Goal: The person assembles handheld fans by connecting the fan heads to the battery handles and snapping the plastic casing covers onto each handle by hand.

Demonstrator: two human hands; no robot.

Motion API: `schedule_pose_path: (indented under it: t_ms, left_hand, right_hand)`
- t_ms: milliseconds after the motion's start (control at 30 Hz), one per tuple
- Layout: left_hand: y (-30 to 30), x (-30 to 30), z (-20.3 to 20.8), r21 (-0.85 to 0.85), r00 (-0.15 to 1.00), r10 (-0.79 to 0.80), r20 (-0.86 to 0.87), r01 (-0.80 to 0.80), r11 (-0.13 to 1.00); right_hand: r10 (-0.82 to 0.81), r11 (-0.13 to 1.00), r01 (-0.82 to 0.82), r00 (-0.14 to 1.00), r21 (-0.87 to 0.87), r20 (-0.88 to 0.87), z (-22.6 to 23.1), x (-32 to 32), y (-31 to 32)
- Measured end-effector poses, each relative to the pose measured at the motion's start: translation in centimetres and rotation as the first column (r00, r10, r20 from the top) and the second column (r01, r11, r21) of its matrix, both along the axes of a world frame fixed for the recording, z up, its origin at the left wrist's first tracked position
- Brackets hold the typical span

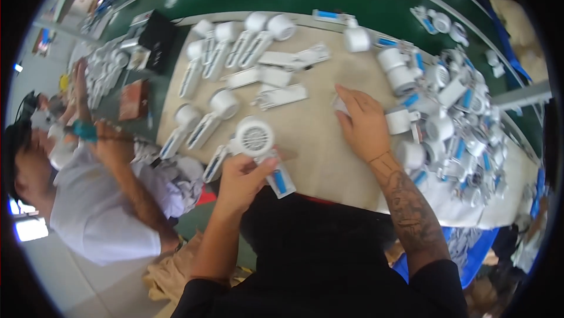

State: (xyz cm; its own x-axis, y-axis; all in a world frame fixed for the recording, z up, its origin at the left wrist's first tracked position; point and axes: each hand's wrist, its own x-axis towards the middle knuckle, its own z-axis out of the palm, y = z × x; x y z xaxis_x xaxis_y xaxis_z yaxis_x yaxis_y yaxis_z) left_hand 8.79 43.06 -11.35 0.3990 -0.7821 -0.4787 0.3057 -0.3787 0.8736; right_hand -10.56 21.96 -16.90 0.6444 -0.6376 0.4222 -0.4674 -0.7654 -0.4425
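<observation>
My left hand is closed around the neck of a white handheld fan. Its round grille faces up, and a blue cell shows in the handle below my thumb. Over the middle of the table, my right hand pinches a small white plastic piece, mostly covered by the fingers. Another white fan lies just left of my left hand. Beyond it, two more fans lie at a slant, one with a round head. White handle covers are spread out ahead of my hands.
A heap of white fan parts with blue cells fills the table's right side. Several fans stand in a row at the far left. To the left, a co-worker in a white shirt sits near a brown box.
</observation>
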Motion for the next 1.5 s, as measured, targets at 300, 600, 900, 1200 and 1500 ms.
schedule_pose_path:
  t_ms: [300, 600, 900, 1200, 1500]
  left_hand:
    - [-5.4, -1.9, -1.0, -0.198, 0.974, 0.030, -0.225, -0.075, 0.977]
    - [-5.5, -4.1, -2.1, -0.219, 0.989, 0.117, -0.087, -0.133, 0.967]
    - [-5.4, -4.4, -0.3, -0.311, 0.961, 0.067, -0.267, -0.152, 0.938]
    - [-5.9, -5.8, 0.8, -0.436, 0.966, 0.084, -0.246, -0.188, 0.880]
    - [-5.3, -5.3, 1.2, -0.471, 0.990, 0.036, -0.137, -0.096, 0.877]
  right_hand:
    - [-0.137, 0.990, 0.137, 0.990, 0.038, -0.020, 1.9, -2.9, -1.0]
    - [-0.100, 0.307, -0.363, 0.907, 0.880, 0.409, 10.1, -2.5, 3.9]
    - [-0.182, 0.388, -0.379, 0.862, 0.840, 0.473, 9.7, -4.9, 3.8]
    - [-0.181, 0.391, -0.372, 0.866, 0.841, 0.467, 7.9, -2.0, 6.6]
    - [-0.212, 0.379, -0.397, 0.842, 0.836, 0.496, 8.0, -2.3, 6.3]
